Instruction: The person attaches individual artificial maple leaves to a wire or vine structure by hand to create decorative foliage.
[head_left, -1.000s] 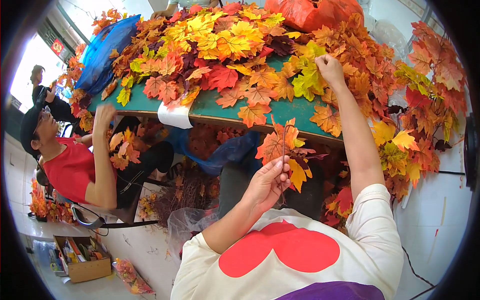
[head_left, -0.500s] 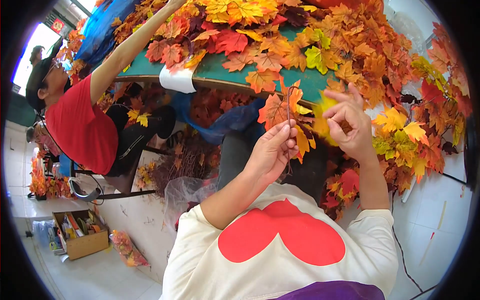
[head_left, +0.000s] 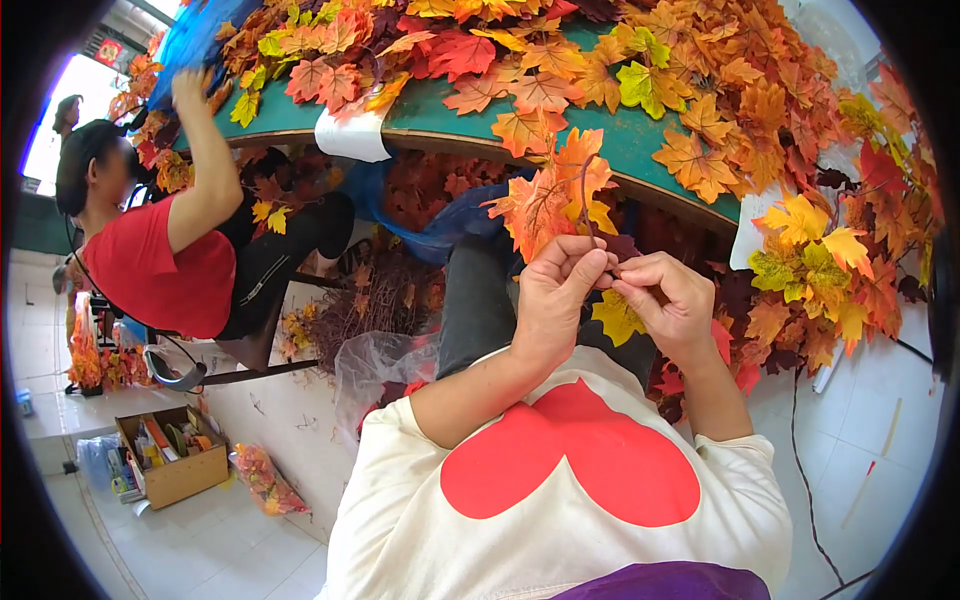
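Observation:
In front of my lap, my left hand [head_left: 562, 290] is closed around an artificial maple leaf branch [head_left: 540, 210] with orange leaves. Its thin brown stem [head_left: 584, 190] curves up past my thumb. My right hand [head_left: 675, 300] meets it from the right, thumb and fingers pinched at a small dark piece of the stem between both hands. Just under the right fingertips hangs a yellow leaf [head_left: 618, 316]; where it attaches is hidden by the fingers.
A green table [head_left: 430, 120] ahead bears piles of red, orange and yellow artificial leaves [head_left: 700, 100]. More leafy branches [head_left: 810, 260] hang at the right. A person in a red shirt [head_left: 165, 265] sits at the left. A cardboard box [head_left: 180, 470] stands on the floor.
My right hand has come down and left to meet my left hand at the stem. The leaf branch has shifted slightly. The person at the left has pulled an arm back from the table.

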